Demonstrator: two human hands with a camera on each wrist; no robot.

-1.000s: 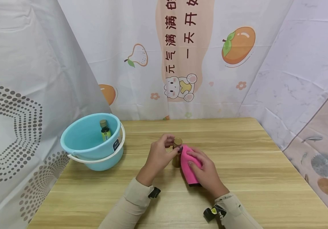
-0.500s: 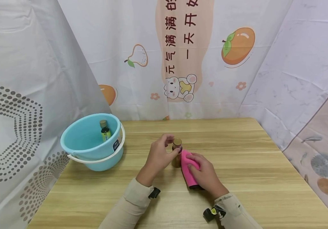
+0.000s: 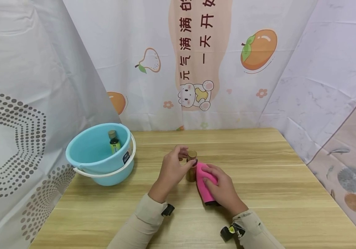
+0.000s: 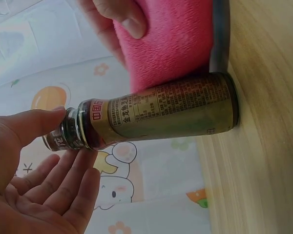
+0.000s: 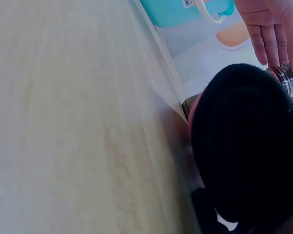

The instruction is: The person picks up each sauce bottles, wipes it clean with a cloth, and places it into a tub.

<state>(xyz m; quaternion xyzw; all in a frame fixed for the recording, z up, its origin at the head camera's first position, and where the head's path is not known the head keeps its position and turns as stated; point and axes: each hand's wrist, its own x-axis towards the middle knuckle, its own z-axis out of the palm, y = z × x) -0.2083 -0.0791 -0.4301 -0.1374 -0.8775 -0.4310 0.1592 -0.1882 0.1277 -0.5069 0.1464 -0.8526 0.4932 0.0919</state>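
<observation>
A slim glass bottle (image 4: 161,113) with a gold cap and a printed label stands upright on the table. My left hand (image 3: 173,167) pinches its neck, thumb on one side and fingers on the other, as the left wrist view shows. My right hand (image 3: 223,186) grips a fuzzy pink cloth (image 3: 205,189) with a black edge, pressed against the bottle's right side. In the right wrist view a large black oval (image 5: 241,141) covers most of the cloth and part of the bottle.
To the left on the wooden table (image 3: 274,180) stands a light blue bucket (image 3: 112,178) with a white handle. Another bottle (image 3: 114,142), with a yellow-green label, leans inside it. Printed curtains (image 3: 153,31) hang behind the table and at both sides.
Since the first frame, the cloth and my right fingers have slid slightly down along the bottle. The left hand keeps its place at the neck, and the bottle has barely shifted.
</observation>
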